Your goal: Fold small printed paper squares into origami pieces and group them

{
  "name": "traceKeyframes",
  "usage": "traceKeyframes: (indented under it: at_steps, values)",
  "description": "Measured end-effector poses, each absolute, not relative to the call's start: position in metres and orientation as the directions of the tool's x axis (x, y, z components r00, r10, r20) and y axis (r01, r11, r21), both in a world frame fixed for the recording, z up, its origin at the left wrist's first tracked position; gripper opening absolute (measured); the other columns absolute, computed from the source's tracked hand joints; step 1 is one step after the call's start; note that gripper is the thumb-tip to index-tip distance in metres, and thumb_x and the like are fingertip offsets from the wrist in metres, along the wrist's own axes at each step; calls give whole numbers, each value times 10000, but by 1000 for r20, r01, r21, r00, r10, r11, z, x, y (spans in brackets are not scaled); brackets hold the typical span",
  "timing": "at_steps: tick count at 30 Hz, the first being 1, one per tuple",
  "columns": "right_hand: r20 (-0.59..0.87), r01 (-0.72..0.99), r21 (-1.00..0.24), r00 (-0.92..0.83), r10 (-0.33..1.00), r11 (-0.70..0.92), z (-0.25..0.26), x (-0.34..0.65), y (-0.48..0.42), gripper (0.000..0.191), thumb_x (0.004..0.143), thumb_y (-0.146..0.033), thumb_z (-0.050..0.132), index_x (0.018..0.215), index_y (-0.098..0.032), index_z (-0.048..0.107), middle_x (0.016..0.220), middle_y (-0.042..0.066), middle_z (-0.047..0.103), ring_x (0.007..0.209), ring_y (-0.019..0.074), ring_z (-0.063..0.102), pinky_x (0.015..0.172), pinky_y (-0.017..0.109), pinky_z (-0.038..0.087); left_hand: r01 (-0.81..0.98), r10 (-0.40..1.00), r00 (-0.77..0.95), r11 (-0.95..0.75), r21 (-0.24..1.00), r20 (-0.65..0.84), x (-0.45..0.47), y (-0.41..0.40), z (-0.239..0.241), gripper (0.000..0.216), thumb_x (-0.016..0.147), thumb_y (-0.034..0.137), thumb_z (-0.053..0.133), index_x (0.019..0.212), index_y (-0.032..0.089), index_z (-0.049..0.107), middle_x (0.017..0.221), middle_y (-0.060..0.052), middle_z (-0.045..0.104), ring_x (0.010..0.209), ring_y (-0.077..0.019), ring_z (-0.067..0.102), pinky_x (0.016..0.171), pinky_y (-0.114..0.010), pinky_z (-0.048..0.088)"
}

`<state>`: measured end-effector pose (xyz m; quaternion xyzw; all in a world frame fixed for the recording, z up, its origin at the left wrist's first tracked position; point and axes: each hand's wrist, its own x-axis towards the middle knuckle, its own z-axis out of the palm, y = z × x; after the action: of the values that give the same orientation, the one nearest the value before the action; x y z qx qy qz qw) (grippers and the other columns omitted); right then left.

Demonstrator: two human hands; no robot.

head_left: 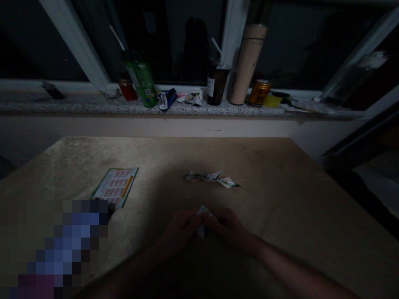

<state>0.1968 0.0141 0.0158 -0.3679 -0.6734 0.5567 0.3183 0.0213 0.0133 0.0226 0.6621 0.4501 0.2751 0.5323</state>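
Observation:
Both my hands meet near the table's front edge around a small folded piece of printed paper (203,216). My left hand (179,232) pinches its left side and my right hand (229,227) pinches its right side, fingers curled onto it. A little farther back on the brown table (280,199) lie three small folded paper pieces (212,177) in a row. To the left lies a flat printed sheet with a green border (116,187).
A stone window sill (77,106) runs behind the table. On it stand a green bottle (141,79), a red can (127,89), a dark bottle with a straw (216,83), a tall beige flask (247,64), an orange can (259,93) and wrappers. The room is dim.

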Motion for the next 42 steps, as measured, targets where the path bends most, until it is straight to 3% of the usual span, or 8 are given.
traceKeyframes:
  at_steps: [11,16,24,30,37,42]
  values:
    - [32,85,-992,-556,831,95,19,197,14,435,917,-470,369,756,-154,622,639,-5,526,569,106,423,530,215,340,217,881,447,60,974,-154,23,14,20,421,875,500,420,753,144,610,592,20,533,525,-115,487,509,-191,382]
    - [-15,93,-995,-487,873,35,14,199,17,499,892,-541,365,688,-140,581,565,-25,441,495,85,353,459,204,277,239,913,374,73,968,-161,24,15,20,368,876,466,437,778,152,603,678,5,585,620,-135,531,582,-203,408]
    - [2,102,-993,-431,902,52,8,199,16,486,873,-555,390,663,-144,542,563,-28,424,499,84,345,455,202,269,315,885,424,54,948,-191,22,14,24,433,903,479,342,658,168,518,473,64,415,435,-96,368,452,-193,300]
    - [15,131,-988,-463,886,85,12,199,15,372,847,-479,481,676,-153,535,601,-26,439,554,98,375,501,203,322,349,882,444,-8,937,-157,22,14,22,439,908,471,322,635,172,492,474,64,413,445,-96,376,466,-192,302]
    - [-25,155,-987,-446,895,49,13,198,16,354,856,-456,467,673,-156,510,579,-30,431,532,92,360,474,200,306,352,891,403,60,934,-209,24,14,22,424,866,492,387,636,165,530,489,62,408,450,-98,369,446,-194,274]
    - [-36,150,-988,-400,916,27,11,198,17,384,823,-489,500,626,-159,504,552,-35,405,503,86,327,444,201,277,367,921,342,52,929,-187,23,14,19,392,852,457,398,587,174,458,527,59,386,487,-99,345,462,-200,261]
